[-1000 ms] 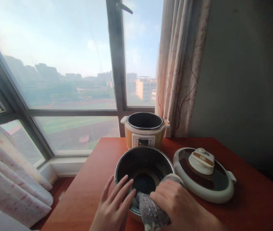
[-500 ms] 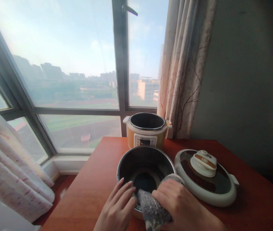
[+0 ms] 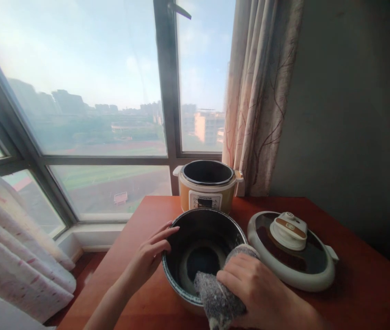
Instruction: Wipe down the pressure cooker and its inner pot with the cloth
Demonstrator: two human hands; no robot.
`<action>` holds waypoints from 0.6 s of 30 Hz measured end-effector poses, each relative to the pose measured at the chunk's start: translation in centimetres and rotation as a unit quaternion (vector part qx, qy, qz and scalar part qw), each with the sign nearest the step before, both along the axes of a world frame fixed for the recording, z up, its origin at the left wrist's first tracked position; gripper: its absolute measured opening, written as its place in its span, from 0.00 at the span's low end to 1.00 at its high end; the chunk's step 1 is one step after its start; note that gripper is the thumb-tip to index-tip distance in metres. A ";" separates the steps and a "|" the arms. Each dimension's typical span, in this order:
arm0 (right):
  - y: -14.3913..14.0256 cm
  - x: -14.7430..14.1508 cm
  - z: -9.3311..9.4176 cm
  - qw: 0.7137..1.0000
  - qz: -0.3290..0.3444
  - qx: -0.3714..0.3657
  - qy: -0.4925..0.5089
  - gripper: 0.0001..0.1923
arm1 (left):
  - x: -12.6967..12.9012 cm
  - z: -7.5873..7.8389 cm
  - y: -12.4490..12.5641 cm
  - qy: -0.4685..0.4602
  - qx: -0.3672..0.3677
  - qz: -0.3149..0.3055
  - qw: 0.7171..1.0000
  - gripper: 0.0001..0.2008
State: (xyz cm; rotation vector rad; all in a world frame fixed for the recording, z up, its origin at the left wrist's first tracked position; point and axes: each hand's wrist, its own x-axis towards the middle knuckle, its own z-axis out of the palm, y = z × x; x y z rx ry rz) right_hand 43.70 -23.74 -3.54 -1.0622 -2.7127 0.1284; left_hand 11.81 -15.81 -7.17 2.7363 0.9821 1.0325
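A dark inner pot (image 3: 181, 270) stands on the table, its mouth facing up and tilted toward me. My left hand (image 3: 151, 250) grips its left rim, fingertips reaching over the edge; part of the grip is hidden behind the pot's side. In my right hand (image 3: 249, 284) is a bunched grey cloth (image 3: 217, 298), closed in the fingers. That cloth lies over the near right rim, with one end reaching into the pot and another hanging outside. Just behind the pot is the yellow and white electric pressure cooker body (image 3: 181, 197), lidless, with a control panel in front.
The cooker's round lid (image 3: 321, 279), pale-rimmed with a white and brown knob, lies to the right on the reddish-brown table (image 3: 112, 275). A large window (image 3: 105, 114) rises behind the table. Curtains (image 3: 253, 137) hang at both sides, and a dark wall is at right.
My left hand has moved left and away from me, from the near rim to the pot's left rim. My right hand stays on the cloth. The view has shifted slightly.
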 end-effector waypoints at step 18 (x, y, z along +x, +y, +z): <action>-0.4 -1.1 -1.6 0.998 -0.037 0.021 0.035 0.21 | 7.5 -0.1 -8.5 -0.030 0.122 0.059 0.990 0.11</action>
